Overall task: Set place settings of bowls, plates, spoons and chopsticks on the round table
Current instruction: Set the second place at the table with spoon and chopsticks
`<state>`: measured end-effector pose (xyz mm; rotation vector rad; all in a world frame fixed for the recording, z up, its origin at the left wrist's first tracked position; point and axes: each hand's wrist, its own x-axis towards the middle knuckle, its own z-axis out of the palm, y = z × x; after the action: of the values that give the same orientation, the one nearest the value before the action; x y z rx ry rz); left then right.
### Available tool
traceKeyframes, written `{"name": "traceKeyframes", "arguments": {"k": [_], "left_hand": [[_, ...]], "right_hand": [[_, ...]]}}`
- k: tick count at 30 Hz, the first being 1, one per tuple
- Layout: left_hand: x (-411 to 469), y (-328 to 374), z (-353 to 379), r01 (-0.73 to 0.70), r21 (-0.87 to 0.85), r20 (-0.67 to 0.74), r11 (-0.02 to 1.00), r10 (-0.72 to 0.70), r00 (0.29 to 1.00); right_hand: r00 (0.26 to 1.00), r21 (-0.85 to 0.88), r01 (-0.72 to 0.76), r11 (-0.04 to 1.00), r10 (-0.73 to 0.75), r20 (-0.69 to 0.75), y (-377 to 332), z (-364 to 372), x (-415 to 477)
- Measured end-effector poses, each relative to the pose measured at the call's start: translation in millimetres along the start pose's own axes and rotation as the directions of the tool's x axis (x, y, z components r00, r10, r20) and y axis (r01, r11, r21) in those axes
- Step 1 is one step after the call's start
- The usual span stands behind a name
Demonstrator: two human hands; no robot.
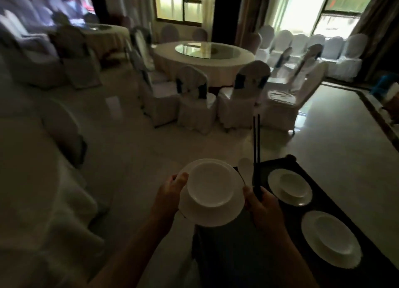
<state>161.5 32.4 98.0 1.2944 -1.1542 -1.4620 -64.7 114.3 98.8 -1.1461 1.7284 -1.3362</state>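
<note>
While both hands share a single load in the head view, the left hand (170, 192) curls its thumb over the left rim of a round white glazed plate (216, 219). The right hand (263, 207) pinches the opposite rim. A two-sided hold probably keeps the plate level, since a smooth shallow white bowl (210, 186) sits loose on top and could slide on the slick glaze.

The right hand's fingers are also closed round a pair of thin black chopsticks (257, 149). These stand upright, likely so that they stay clear of the crockery. A pale blurred shape (246, 164) beside them may be a spoon; it is too soft to tell.

To the right, a dark flat-topped trolley (336, 201) carries two more white plate-and-bowl sets (290, 187), apparently stock for later settings.

The round table (172, 56), draped in cream cloth with a glass turntable (207, 49) at its centre, stands well ahead, ringed by white fabric-covered chairs (196, 97). No crockery shows on it.
</note>
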Motion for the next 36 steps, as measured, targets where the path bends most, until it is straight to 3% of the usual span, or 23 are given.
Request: {"name": "traceKeyframes", "arguments": {"k": [6, 11, 15, 22, 26, 36], "left_hand": [[-49, 1, -97, -0.034, -0.042, -0.266, 0.999, 0.022, 0.964], [-108, 0, -180, -0.047, -0.079, -0.473, 0.996, 0.004, 0.881], [-168, -3, -247, -0.092, -0.068, -0.631, 0.993, 0.029, 0.775], [-308, -24, -362, -0.105, -0.076, -0.798, 0.992, 0.003, 0.603], [-393, -37, -419, -0.099, -0.063, -0.883, 0.993, -0.009, 0.47], [-613, -82, -533, -0.14, -0.08, -0.967, 0.987, -0.043, 0.25]], "right_hand": [[0.966, 0.044, 0.011, 0.999, -0.022, 0.257, -29, 88, -16], [0.903, 0.068, 0.084, 0.994, -0.105, 0.418, -54, 173, -51], [0.837, 0.108, 0.116, 0.987, -0.156, 0.524, -72, 241, -100], [0.667, 0.163, 0.13, 0.978, -0.208, 0.715, -100, 348, -222], [0.57, 0.19, 0.135, 0.973, -0.233, 0.788, -114, 400, -306], [0.277, 0.235, 0.092, 0.968, -0.251, 0.928, -149, 502, -530]]}}
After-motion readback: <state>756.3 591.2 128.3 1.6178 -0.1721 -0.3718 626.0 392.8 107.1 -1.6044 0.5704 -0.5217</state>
